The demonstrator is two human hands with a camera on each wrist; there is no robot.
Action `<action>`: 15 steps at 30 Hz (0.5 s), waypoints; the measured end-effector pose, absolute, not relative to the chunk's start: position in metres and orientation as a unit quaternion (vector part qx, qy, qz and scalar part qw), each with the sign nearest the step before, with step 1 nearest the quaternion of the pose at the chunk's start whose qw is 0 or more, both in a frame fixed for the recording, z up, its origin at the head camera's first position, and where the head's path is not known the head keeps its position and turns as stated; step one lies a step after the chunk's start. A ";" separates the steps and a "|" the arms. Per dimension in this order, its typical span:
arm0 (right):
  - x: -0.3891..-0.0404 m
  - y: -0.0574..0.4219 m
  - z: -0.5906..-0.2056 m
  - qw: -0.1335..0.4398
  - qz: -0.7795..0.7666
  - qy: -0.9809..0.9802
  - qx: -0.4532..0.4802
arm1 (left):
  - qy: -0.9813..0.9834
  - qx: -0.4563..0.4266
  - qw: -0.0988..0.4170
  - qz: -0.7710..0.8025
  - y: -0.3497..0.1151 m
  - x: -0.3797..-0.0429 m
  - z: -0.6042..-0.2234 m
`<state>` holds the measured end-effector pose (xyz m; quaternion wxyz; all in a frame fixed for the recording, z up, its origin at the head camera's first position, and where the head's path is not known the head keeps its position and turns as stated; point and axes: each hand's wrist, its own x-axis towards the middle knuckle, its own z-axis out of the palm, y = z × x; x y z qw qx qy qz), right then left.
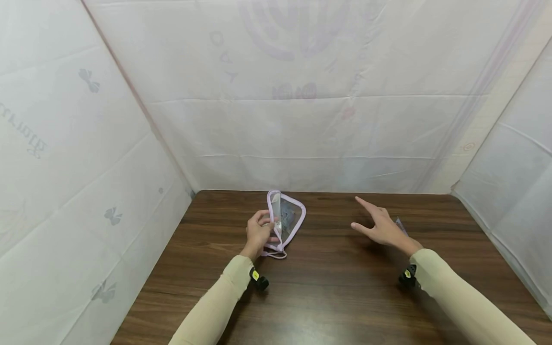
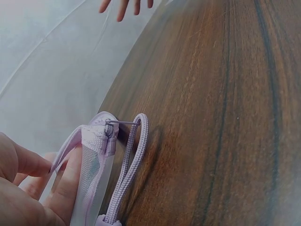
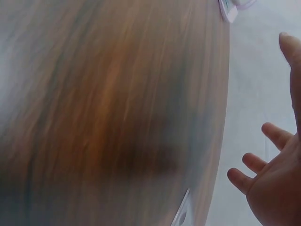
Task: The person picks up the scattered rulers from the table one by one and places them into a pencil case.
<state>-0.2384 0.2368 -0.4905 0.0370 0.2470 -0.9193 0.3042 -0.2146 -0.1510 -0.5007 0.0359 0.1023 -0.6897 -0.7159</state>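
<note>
My left hand (image 1: 258, 232) grips one side of a see-through mesh pouch (image 1: 291, 218) with lilac edging, its thumb and fingers on the open edge. Something dark bluish shows through the mesh, too unclear to name. In the left wrist view the fingers hold the edge beside the zipper end (image 2: 99, 141), and a lilac cord loop (image 2: 134, 155) hangs from the zipper. Over the right part of the table, my right hand (image 1: 381, 227) is held with fingers spread and nothing in it. Behind it lies a small flat clear item (image 1: 401, 225), partly hidden, its kind unclear.
The dark wood-grain table (image 1: 327, 297) extends below both hands. Pale printed sheets hang behind it (image 1: 323, 134) and along the left (image 1: 77, 191) and right sides, close to the table's edges.
</note>
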 end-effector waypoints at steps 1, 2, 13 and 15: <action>-0.237 0.241 -0.491 0.042 0.302 -0.920 0.246 | -0.689 0.101 0.036 -0.716 -0.151 -0.214 -0.501; -0.237 0.245 -0.492 0.045 0.299 -0.921 0.244 | -0.689 0.099 0.036 -0.717 -0.151 -0.214 -0.501; -0.225 0.280 -0.492 0.061 0.266 -0.940 0.203 | -0.695 0.111 0.033 -0.710 -0.150 -0.214 -0.500; -0.223 0.285 -0.492 0.064 0.262 -0.943 0.194 | -0.698 0.115 0.030 -0.706 -0.150 -0.214 -0.500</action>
